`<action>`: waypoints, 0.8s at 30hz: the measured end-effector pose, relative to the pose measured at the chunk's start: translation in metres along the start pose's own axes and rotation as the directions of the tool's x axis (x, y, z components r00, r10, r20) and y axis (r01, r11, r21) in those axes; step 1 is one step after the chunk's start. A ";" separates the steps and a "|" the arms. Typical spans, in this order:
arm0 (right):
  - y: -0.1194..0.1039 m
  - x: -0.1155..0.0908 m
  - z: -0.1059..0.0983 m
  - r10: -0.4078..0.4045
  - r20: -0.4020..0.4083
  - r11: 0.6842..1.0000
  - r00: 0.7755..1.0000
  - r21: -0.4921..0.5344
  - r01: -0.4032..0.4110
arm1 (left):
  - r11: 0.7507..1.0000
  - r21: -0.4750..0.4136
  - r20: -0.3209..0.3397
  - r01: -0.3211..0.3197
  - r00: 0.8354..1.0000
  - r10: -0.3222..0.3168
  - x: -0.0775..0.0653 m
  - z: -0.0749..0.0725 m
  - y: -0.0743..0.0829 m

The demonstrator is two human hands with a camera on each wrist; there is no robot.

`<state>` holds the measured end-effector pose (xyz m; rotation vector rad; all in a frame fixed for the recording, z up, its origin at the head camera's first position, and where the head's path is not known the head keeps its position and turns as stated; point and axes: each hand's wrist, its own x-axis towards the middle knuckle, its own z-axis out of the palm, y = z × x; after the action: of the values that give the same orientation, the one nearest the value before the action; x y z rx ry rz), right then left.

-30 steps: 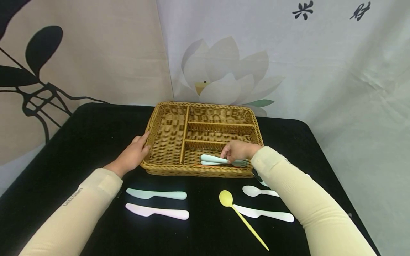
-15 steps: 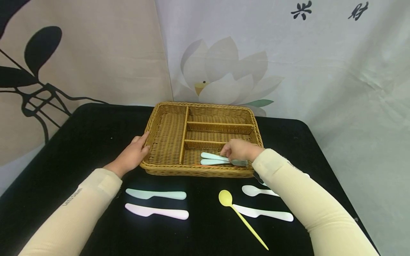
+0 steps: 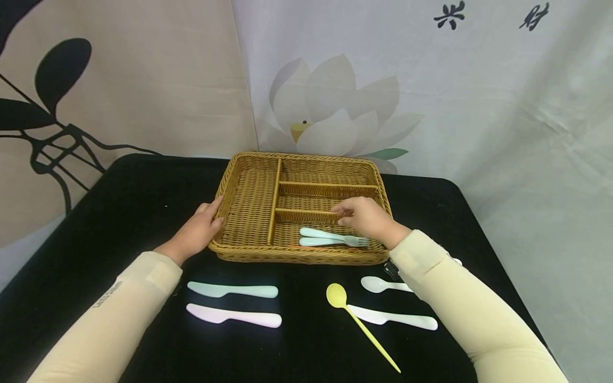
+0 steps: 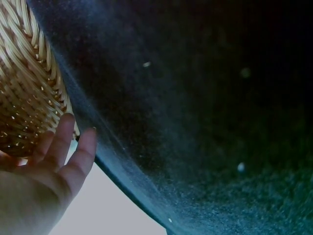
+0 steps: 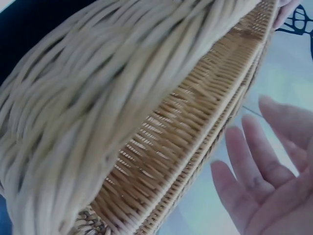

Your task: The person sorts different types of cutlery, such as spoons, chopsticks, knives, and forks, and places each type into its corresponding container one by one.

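A brown wicker basket (image 3: 244, 253) with several compartments stands at the back of the table. My left hand (image 3: 195, 234) touches its left rim, and the left wrist view shows the fingers (image 4: 62, 142) extended along the woven side. Over the front right compartment hovers my right hand (image 3: 366, 217), holding nothing; its fingers (image 5: 254, 161) are spread and relaxed in the right wrist view. Below it, a mint fork (image 3: 351, 241) lies in that compartment, resting against a second mint utensil (image 3: 316, 241) whose far end is covered by the fork.
On the black table lie a mint knife (image 3: 232, 290), a pink knife (image 3: 234, 316), a yellow spoon (image 3: 337, 296), a white spoon (image 3: 375, 284) and a white knife (image 3: 392, 318). My right forearm partly covers the white spoon. A printed cloth (image 3: 191, 80) hangs behind.
My right hand has let go of the mint fork, which settled beside the other mint utensil, and has risen up and back with fingers loosened. My left hand stays at the rim.
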<state>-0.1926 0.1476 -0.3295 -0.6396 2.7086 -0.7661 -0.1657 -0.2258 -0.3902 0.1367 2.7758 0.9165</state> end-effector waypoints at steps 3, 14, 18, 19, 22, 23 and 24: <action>-0.002 -0.006 0.000 -0.012 -0.069 1.000 0.998 0.014 0.013 | 1.000 -0.002 0.000 -0.001 1.000 0.001 0.000 0.000 0.000; -0.006 -0.033 0.006 0.004 -0.244 0.988 0.970 0.149 0.034 | 1.000 -0.005 0.003 -0.002 1.000 0.002 -0.002 0.000 0.000; -0.005 -0.046 0.010 0.031 -0.257 0.978 0.966 0.208 0.024 | 1.000 -0.003 0.001 -0.005 1.000 0.005 -0.003 0.000 0.001; -0.005 -0.050 0.011 0.035 -0.259 0.976 0.965 0.217 0.022 | 1.000 -0.003 0.000 -0.006 1.000 0.006 -0.003 0.000 0.001; -0.005 -0.061 0.015 0.036 -0.270 0.974 0.962 0.226 0.027 | 1.000 0.000 0.000 -0.002 1.000 0.002 -0.002 -0.001 0.002; -0.005 -0.065 0.016 0.028 -0.275 0.974 0.961 0.224 0.036 | 1.000 0.001 0.000 -0.001 1.000 0.001 -0.002 -0.001 0.002; -0.005 -0.069 0.017 0.025 -0.279 0.974 0.960 0.223 0.039 | 1.000 0.002 0.001 -0.001 1.000 0.001 -0.002 -0.001 0.003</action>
<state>-0.1248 0.1694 -0.3331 -0.5214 2.8045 -1.2315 -0.1637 -0.2245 -0.3875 0.1387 2.7766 0.9135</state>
